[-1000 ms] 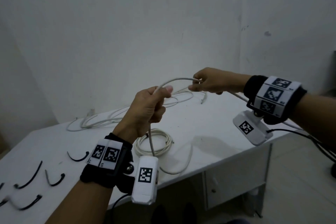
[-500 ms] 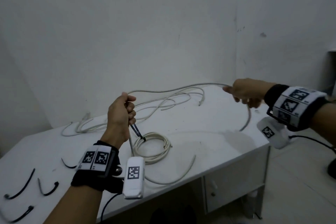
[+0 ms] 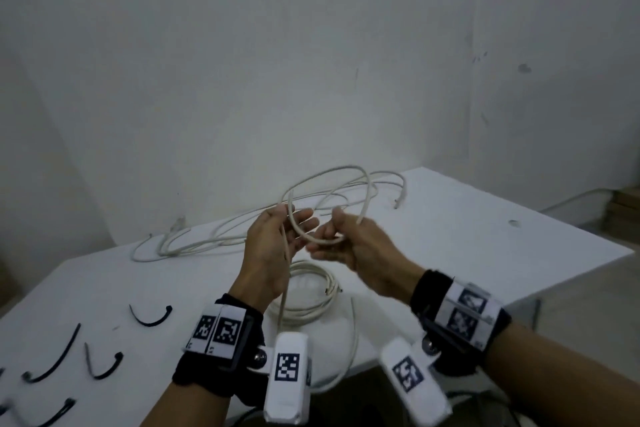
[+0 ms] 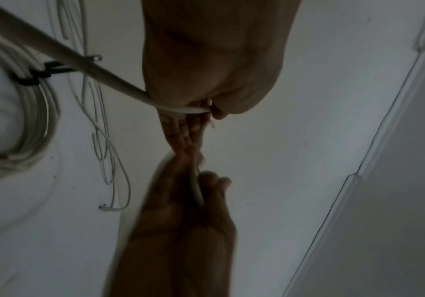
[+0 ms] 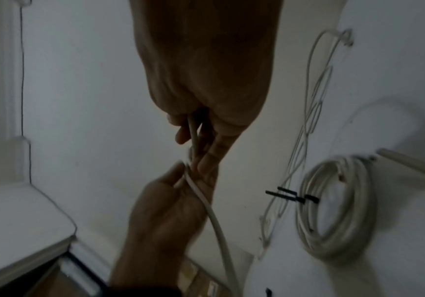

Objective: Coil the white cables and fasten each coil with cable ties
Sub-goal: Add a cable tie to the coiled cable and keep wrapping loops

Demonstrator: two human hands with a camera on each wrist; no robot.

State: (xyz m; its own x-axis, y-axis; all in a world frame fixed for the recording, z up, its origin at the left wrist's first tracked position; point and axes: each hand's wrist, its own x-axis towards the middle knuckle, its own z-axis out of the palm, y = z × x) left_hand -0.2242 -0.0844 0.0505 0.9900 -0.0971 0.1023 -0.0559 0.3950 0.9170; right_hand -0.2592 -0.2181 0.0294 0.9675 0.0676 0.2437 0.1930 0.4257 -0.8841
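My two hands meet above the white table [image 3: 450, 236], both on one white cable [image 3: 346, 168]. My left hand [image 3: 291, 236] pinches it under the thumb, fingers mostly straight; the cable [image 4: 91, 68] hangs from the palm past the table's front edge. Facing it, my right hand [image 3: 332, 239] curls its fingers round the same cable [image 5: 192, 128]. Between the hands the cable rises in a loop. Below them on the table lies a finished coil [image 3: 311, 291] with a black tie [image 5: 293, 196] round it.
Loose white cables [image 3: 194, 236] sprawl along the table's back edge by the wall. Several black cable ties [image 3: 150, 317] lie at the front left. The table's right corner drops to the floor at the right.
My right hand swung back from the far right to meet the left, bending the cable into a loop. My left hand spread its fingers.
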